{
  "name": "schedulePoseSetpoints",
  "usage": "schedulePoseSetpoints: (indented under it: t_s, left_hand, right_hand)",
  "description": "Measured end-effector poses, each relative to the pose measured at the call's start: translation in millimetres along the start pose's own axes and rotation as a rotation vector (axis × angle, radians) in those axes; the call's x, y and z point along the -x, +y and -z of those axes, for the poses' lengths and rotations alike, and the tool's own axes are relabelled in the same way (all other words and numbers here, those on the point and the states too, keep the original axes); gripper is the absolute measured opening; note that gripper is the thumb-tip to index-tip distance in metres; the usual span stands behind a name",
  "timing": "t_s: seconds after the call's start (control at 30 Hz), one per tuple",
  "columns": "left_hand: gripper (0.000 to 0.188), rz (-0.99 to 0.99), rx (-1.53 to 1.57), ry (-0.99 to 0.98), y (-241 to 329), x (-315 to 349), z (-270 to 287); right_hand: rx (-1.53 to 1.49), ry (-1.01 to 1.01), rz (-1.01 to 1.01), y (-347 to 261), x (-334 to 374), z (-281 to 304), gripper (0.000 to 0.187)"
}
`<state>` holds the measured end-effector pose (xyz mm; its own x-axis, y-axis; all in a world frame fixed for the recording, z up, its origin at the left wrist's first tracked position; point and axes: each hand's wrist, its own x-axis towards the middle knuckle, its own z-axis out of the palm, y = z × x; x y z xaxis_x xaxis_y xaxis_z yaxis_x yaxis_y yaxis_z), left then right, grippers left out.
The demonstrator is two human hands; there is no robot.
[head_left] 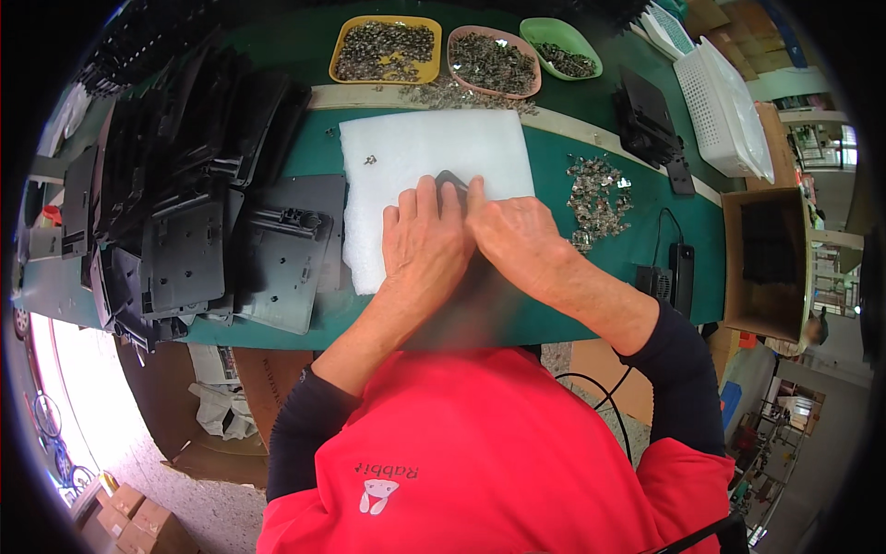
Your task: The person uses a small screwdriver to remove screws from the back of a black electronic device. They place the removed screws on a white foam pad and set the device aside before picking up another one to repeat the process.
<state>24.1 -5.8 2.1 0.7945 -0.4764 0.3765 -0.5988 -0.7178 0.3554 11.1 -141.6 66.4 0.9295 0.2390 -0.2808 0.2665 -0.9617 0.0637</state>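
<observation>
A black plastic panel [451, 179] stands tilted over a white foam sheet [369, 129], its near part blurred and running down toward my body. My left hand [426, 238] lies over its left side, fingers stretched along the surface and holding it. At the panel's upper right edge, my right hand [519, 235] is closed, with curled fingers and one fingertip pressed by the edge. Whatever those fingers pinch is hidden. Two or so small metal clips [370, 160] rest on the foam, left of the hands.
Stacked black plastic panels [189, 254] fill the left side. Yellow [340, 69], pink [459, 78] and green [558, 32] trays of metal clips stand at the back. Loose clips [598, 198] lie to the right, near a black device [681, 277], a white basket [715, 102] and a cardboard box [738, 314].
</observation>
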Motion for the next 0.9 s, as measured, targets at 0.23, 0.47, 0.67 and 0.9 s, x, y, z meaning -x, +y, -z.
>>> schedulePoseSetpoints:
  t_s: [0.23, 0.47, 0.67, 0.9]
  left_hand:
    - [0.037, 0.067, 0.097, -0.166, -3.2, -10.7, 17.0]
    - [0.034, 0.25, 0.332, -0.056, -12.2, -1.4, 17.9]
    - [0.038, 0.348, 0.26, 0.122, -8.2, 16.6, 12.9]
    - [0.039, 0.357, 0.201, -0.065, -13.7, 11.5, 16.4]
  right_hand:
    - [-0.015, 0.149, 0.073, 21.9, -3.7, -2.8, 0.026]
    - [-0.268, 0.245, 0.057, 29.2, 9.5, -1.2, 0.024]
    - [-0.299, 0.167, -0.075, -2.9, 23.6, -7.6, 0.036]
    - [-0.348, 0.12, -0.057, -18.2, 16.5, -14.4, 0.049]
